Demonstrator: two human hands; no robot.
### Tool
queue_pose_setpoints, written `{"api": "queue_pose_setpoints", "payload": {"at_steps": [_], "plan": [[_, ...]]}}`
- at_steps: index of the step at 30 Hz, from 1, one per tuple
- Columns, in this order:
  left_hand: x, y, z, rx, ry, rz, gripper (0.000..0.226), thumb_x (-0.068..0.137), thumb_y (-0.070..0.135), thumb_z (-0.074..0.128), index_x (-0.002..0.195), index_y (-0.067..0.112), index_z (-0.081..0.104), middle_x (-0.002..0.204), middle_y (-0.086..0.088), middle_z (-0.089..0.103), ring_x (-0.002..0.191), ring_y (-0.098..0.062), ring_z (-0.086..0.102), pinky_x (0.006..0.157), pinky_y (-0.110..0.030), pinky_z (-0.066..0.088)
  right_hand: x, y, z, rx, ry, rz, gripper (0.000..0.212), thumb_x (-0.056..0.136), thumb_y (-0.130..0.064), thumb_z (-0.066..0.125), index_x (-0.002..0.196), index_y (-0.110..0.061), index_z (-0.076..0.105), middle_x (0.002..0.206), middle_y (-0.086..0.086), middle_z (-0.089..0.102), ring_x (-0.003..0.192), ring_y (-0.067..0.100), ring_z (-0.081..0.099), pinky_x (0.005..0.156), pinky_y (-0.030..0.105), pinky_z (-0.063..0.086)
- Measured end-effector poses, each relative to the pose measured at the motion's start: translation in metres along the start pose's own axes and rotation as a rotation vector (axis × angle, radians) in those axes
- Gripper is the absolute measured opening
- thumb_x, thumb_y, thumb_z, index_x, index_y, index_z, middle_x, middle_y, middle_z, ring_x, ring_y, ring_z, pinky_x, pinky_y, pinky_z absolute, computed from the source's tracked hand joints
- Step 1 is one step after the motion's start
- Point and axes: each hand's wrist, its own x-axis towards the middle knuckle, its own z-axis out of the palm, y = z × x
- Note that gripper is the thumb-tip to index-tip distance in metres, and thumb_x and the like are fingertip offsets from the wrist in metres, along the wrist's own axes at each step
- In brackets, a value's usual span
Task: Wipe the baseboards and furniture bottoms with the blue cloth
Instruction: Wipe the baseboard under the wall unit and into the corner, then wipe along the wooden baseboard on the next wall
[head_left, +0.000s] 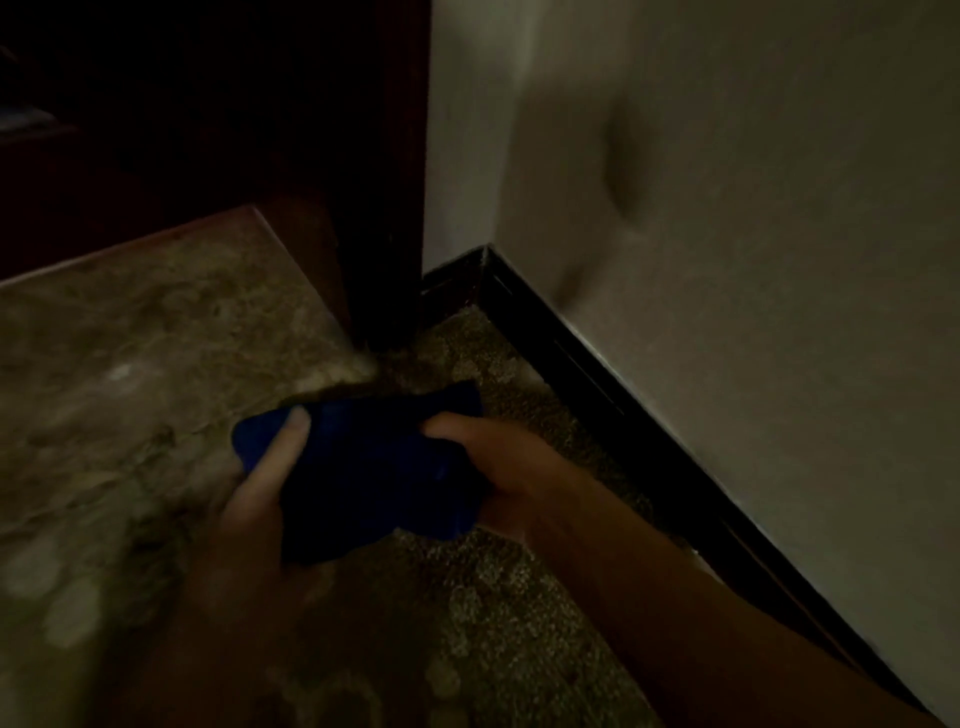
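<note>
Blue cloth (363, 467), dark and bunched into soft folds, is held above the floor (130, 338). Left hand (260, 483) and right hand (488, 467) each grip one end, near the black baseboard (623, 405).

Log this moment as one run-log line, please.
left hand: grips blue cloth | right hand: grips blue cloth | cloth: above floor, off dark baseboard | wipe: not yet begun

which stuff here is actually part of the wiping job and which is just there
Part of the job:
blue cloth, held between left hand and right hand
dark baseboard along the wall
bottom of the dark wooden furniture

Just there:
pale wall
patterned carpet
marbled floor
</note>
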Motion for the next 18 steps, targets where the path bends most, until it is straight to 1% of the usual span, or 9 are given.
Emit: {"api": "queue_pose_setpoints", "payload": {"at_steps": [1,4,6,8,10,12,13,16,18], "plan": [[0.000,0.000,-0.003,0.024,-0.046,-0.014,0.026,0.076,0.054,0.068,0.094,0.034,0.073,0.090,0.005,0.077,0.081,-0.016,0.075,0.061,-0.035,0.058,-0.005,0.001,0.005,-0.011,-0.028,-0.043,0.037,0.093,-0.013,0.056,0.130,-0.016,0.055,0.113,0.013,0.066,0.078,0.022,0.067,0.057,0.030,0.057],[-0.011,0.007,-0.005,0.065,0.015,-0.034,0.071,0.059,0.056,0.082,0.123,0.032,0.060,0.117,-0.003,0.068,0.097,-0.025,0.070,0.057,-0.032,0.059,-0.012,0.005,0.017,0.013,-0.054,-0.167,0.042,0.092,-0.003,0.052,0.130,-0.019,0.052,0.117,0.014,0.064,0.083,0.026,0.067,0.055,0.031,0.058],[-0.022,0.009,-0.010,0.099,0.066,-0.038,0.064,0.066,0.048,0.077,0.123,0.027,0.057,0.111,-0.005,0.068,0.090,-0.025,0.069,0.048,-0.027,0.057,-0.017,0.010,0.023,0.020,-0.043,-0.201,0.047,0.090,0.002,0.048,0.132,-0.019,0.050,0.120,0.015,0.063,0.097,0.034,0.065,0.067,0.039,0.058],[-0.037,0.015,-0.023,0.060,0.078,-0.024,0.064,0.066,0.040,0.078,0.125,0.023,0.058,0.113,-0.008,0.070,0.091,-0.026,0.072,0.055,-0.031,0.058,-0.021,0.024,0.035,0.033,-0.028,-0.192,0.051,0.088,0.003,0.047,0.134,-0.019,0.048,0.124,0.018,0.060,0.104,0.039,0.062,0.068,0.043,0.058],[-0.050,0.018,-0.041,-0.008,0.119,0.038,0.041,0.077,0.025,0.076,0.115,0.018,0.063,0.107,-0.009,0.073,0.084,-0.019,0.075,0.056,-0.030,0.058,-0.025,0.041,0.051,0.073,-0.041,-0.175,0.046,0.086,0.002,0.048,0.127,-0.017,0.054,0.121,0.018,0.062,0.099,0.037,0.064,0.061,0.039,0.058],[-0.065,0.023,-0.062,-0.064,0.215,0.115,0.016,0.085,0.014,0.068,0.100,0.015,0.062,0.091,-0.005,0.070,0.061,-0.005,0.072,0.043,-0.019,0.053,-0.030,0.058,0.071,0.064,-0.069,-0.133,0.033,0.090,-0.007,0.052,0.122,-0.014,0.059,0.111,0.014,0.067,0.091,0.031,0.068,0.059,0.035,0.059],[-0.072,0.024,-0.074,-0.087,0.244,0.130,0.016,0.087,0.014,0.066,0.102,0.014,0.062,0.090,-0.003,0.068,0.057,-0.002,0.070,0.041,-0.017,0.050,-0.034,0.068,0.083,0.040,-0.111,-0.096,0.031,0.093,-0.016,0.053,0.123,-0.014,0.060,0.106,0.011,0.070,0.086,0.026,0.070,0.058,0.031,0.058],[-0.097,0.032,-0.113,-0.105,0.216,0.184,0.024,0.088,0.016,0.065,0.111,0.018,0.064,0.104,-0.006,0.071,0.076,-0.012,0.073,0.051,-0.024,0.056,-0.043,0.097,0.121,-0.063,-0.241,0.005,0.040,0.092,-0.038,0.056,0.126,-0.017,0.061,0.092,0.005,0.075,0.074,0.017,0.071,0.059,0.027,0.055],[-0.114,0.040,-0.140,-0.090,0.213,0.221,0.034,0.086,0.016,0.068,0.119,0.021,0.060,0.108,-0.008,0.071,0.086,-0.020,0.072,0.054,-0.029,0.058,-0.045,0.113,0.147,-0.122,-0.231,0.010,0.044,0.084,-0.038,0.065,0.123,-0.018,0.063,0.108,0.008,0.074,0.090,0.024,0.071,0.071,0.034,0.057]]}}
